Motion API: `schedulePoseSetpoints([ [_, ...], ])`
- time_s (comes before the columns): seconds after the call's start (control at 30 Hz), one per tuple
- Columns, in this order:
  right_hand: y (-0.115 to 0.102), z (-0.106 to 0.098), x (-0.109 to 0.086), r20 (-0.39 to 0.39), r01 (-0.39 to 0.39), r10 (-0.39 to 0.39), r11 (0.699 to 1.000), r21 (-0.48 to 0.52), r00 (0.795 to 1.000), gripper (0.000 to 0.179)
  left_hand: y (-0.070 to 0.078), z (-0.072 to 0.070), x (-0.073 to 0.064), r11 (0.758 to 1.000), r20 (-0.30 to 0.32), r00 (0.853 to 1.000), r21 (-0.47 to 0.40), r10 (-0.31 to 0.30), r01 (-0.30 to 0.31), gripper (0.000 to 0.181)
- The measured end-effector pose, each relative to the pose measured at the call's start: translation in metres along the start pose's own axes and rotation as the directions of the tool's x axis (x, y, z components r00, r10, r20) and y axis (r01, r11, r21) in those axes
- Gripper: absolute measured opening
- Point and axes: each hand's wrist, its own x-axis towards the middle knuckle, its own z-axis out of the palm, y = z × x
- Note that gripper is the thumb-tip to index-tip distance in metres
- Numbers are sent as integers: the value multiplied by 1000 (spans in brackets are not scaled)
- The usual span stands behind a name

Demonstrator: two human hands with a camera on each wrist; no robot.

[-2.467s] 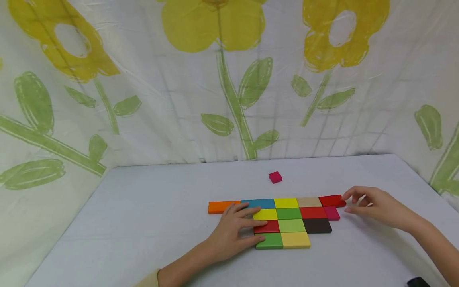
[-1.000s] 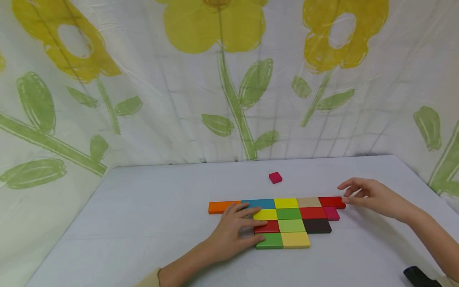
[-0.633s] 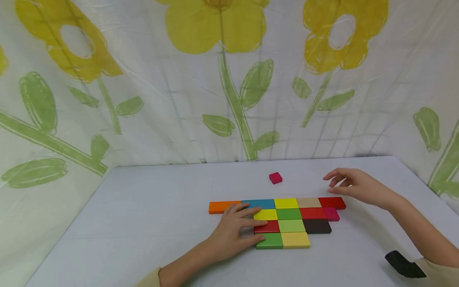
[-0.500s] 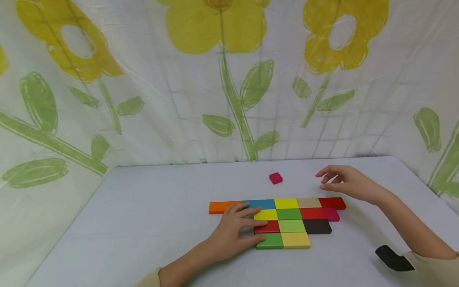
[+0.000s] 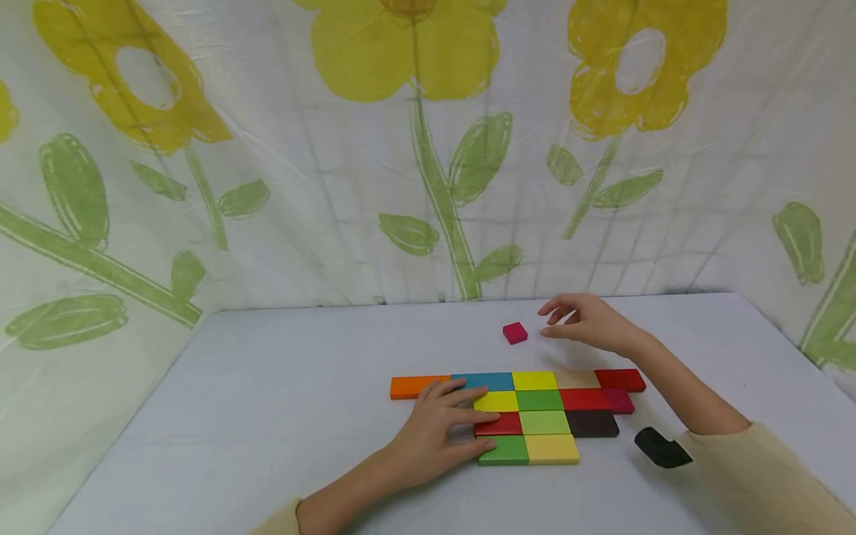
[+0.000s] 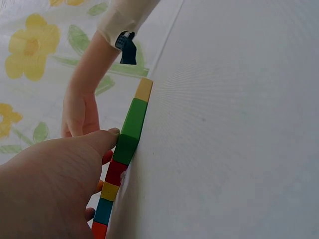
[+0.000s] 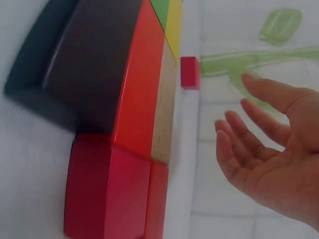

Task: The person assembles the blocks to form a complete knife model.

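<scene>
My left hand [image 5: 438,423] rests with spread fingers on the left end of a flat arrangement of coloured wooden blocks, its fingertips on the yellow block [image 5: 496,401], the red block [image 5: 503,424] and the green block [image 5: 504,450]. In the left wrist view the thumb lies at the edge of the green block [image 6: 130,129]. My right hand [image 5: 585,323] hovers behind the rows with loosely bent fingers, holding nothing. Just left of its fingertips lies a lone crimson block [image 5: 515,333]. The right wrist view shows that crimson block [image 7: 189,73] beyond the hand's [image 7: 269,134] fingers.
The back row runs from an orange block [image 5: 417,387] through a blue block [image 5: 491,381] to a red block [image 5: 622,380]. A dark block [image 5: 591,423] ends the third row. A black wrist mount [image 5: 662,448] sits under the right sleeve. Behind the table [image 5: 267,371] hangs a flower-printed curtain [image 5: 321,245].
My right hand has left the red block at the right end of the back row, rising and travelling left toward the crimson block. My left hand has stayed in place.
</scene>
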Motion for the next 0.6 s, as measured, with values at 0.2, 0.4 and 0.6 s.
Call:
schedulePoseSetpoints([
  [0.2, -6, 15, 20, 5, -13, 13, 1000, 28, 1000, 46, 0, 0, 0, 1000, 0, 1000, 4, 4, -4, 37],
  [0.4, -7, 29, 32, 12, -81, 80, 997, 22, 997, 48, 0, 0, 0, 1000, -3, 1000, -6, 4, -4, 38],
  [0.6, -9, 39, 39, 4, -117, 117, 993, -14, 993, 46, 1, 0, -1, 1000, -13, 1000, -9, 13, -13, 36],
])
